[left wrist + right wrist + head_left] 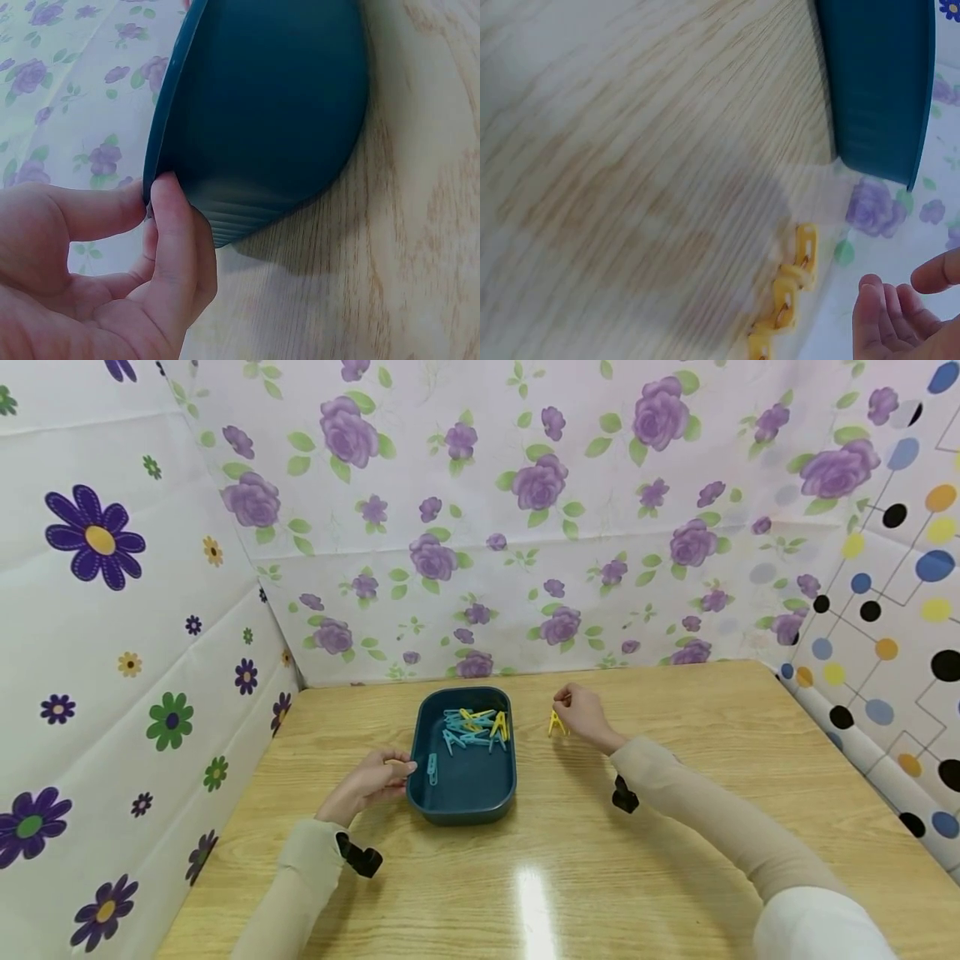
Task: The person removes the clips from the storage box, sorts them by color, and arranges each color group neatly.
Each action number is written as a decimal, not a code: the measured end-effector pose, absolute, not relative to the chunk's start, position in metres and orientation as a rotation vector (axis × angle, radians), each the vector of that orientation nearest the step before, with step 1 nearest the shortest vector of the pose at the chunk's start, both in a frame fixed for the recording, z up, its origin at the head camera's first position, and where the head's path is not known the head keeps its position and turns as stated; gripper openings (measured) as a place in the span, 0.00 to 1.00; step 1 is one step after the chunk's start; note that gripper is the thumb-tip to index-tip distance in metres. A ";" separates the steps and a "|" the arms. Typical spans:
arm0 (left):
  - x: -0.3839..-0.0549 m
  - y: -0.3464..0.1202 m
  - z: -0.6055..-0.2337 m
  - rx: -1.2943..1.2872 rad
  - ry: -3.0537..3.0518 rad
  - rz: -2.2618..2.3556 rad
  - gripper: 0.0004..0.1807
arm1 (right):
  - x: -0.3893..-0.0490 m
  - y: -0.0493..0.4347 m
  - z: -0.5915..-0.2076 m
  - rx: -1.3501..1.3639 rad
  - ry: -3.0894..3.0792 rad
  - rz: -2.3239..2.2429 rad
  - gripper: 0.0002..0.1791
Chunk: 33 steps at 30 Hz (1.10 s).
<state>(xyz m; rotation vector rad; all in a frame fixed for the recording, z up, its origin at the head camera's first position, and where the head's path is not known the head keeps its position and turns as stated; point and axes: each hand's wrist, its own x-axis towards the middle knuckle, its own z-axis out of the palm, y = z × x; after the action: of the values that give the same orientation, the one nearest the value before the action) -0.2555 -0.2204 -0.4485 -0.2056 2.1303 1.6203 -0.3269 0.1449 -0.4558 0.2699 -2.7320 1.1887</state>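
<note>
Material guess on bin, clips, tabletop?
Bin: likely plastic, smooth satin finish; thin wall, fine outer ridges.
Blue clips and yellow clips: probably plastic, smooth-looking; solid uniform color.
Tabletop: wood or wood-look laminate, fairly glossy; visible grain, bright glare.

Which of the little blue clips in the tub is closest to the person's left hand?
The blue clip lying alone on the left side of the tub; the other blue clips bunch toward its far end.
</note>
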 end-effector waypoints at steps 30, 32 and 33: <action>-0.256 -0.221 -0.449 -0.204 2.109 1.648 0.23 | -0.334 0.090 -0.422 0.465 -2.844 1.234 0.13; -0.256 -0.221 -0.449 -0.197 2.113 1.648 0.23 | -0.337 0.087 -0.423 0.467 -2.846 1.224 0.12; -0.256 -0.221 -0.449 -0.197 2.118 1.645 0.22 | -0.338 0.085 -0.423 0.470 -2.847 1.224 0.13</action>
<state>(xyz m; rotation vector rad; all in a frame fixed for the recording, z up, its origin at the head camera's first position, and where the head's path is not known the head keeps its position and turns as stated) -0.2562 -0.2211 -0.4487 -0.1972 2.1180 1.6455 -0.3381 0.0854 -0.4231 0.4701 -2.8465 1.2240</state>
